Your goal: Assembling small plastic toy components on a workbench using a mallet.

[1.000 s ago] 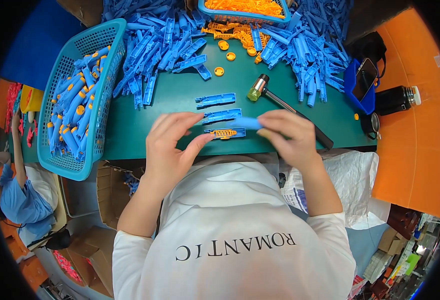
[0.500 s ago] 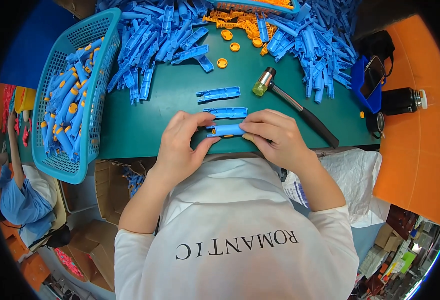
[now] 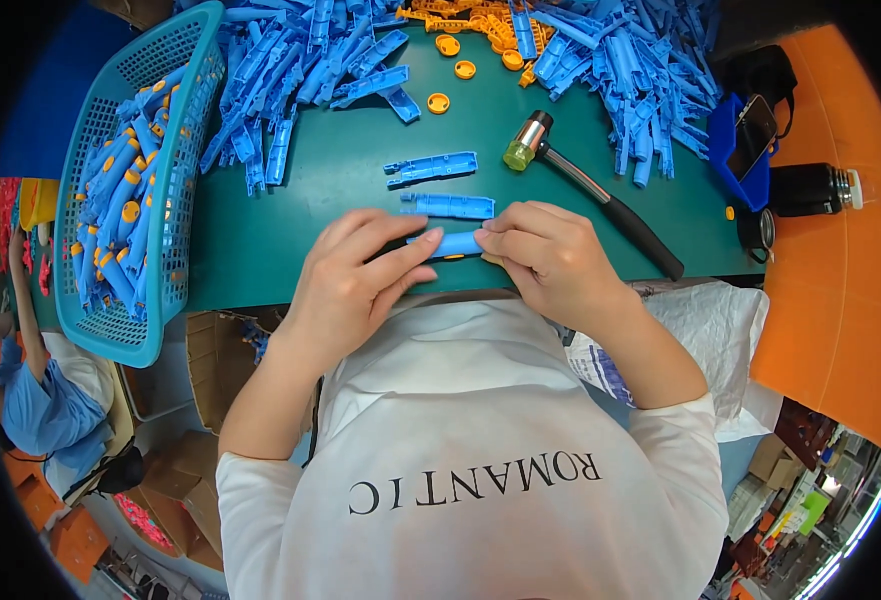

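Observation:
A blue plastic tube (image 3: 457, 244) with a bit of orange along its lower side lies crosswise near the table's front edge. My left hand (image 3: 350, 268) closes on its left end, and the fingers cover that end. At the right end, the thumb and fingers of my right hand (image 3: 557, 258) pinch it. Just beyond sits an open blue half shell (image 3: 448, 206), with a second blue half shell (image 3: 430, 168) behind it, both hollow side up. To the right rests a mallet (image 3: 600, 195) with a black grip and a clear yellow-green face.
A teal basket (image 3: 165, 250) of blue and orange tubes stands left. Heaps of blue shells (image 3: 305, 60) and orange parts (image 3: 480, 18) cover the far side, with loose orange caps (image 3: 438, 103) nearer. Right are a blue bin (image 3: 740, 160) with a phone and a black bottle (image 3: 810, 190).
My left fingers have come over the tube's left end, which was exposed before. My right hand keeps its pinch. The whole view has shifted slightly.

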A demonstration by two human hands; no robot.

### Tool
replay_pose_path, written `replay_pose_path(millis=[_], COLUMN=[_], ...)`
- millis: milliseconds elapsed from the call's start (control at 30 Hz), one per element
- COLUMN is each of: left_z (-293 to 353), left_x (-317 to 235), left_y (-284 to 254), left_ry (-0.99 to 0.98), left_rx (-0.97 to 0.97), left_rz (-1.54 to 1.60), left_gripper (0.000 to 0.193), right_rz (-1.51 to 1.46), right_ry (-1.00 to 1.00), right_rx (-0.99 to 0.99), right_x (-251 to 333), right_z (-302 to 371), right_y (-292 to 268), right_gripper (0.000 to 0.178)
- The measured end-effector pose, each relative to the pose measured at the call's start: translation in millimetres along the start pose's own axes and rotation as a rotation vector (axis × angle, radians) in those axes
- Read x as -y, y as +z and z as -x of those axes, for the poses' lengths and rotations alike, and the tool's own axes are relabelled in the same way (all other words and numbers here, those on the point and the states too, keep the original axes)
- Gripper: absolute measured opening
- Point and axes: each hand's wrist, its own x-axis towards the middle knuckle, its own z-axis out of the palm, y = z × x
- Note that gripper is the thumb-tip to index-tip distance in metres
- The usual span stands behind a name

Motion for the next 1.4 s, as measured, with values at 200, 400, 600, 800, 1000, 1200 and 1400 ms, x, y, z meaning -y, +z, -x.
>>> replay_pose_path(millis=[200, 400, 600, 800, 1000, 1200, 1400], left_z=[-1, -6, -2, -7, 1, 9, 4], left_x=[12, 12, 7, 10, 10, 10, 3], left_y=[-1, 3, 6, -4, -3, 5, 6], left_ry=[0.041, 0.001, 0.023, -0.111, 0.016, 0.015, 0.121], left_rx=[0.043, 0.024, -0.053, 0.072, 0.025, -0.082, -0.110], left_rz=[0.086, 0.154, 0.057, 0.160, 0.062, 0.082, -0.089], left_gripper=[0.027, 0.022, 0.020, 0.020, 0.026, 0.021, 0.014], right_rz=[-0.098, -0.061, -0.119, -0.052, -0.041, -0.067, -0.090], right_ry=[-0.018, -0.017, -0.027, -0.050, -0.070, -0.051, -0.033], right_rx=[-0.105, -0.021, -0.018, -0.042, -0.084, -0.060, -0.054], right_x=[-8, -8, -13, -12, -11, -11, -11], right_z=[7, 2, 2, 2, 6, 6, 6], right_y=[6, -2, 1, 5, 8, 7, 8], right_gripper=[0.014, 0.017, 0.017, 0.015, 0.014, 0.015, 0.016])
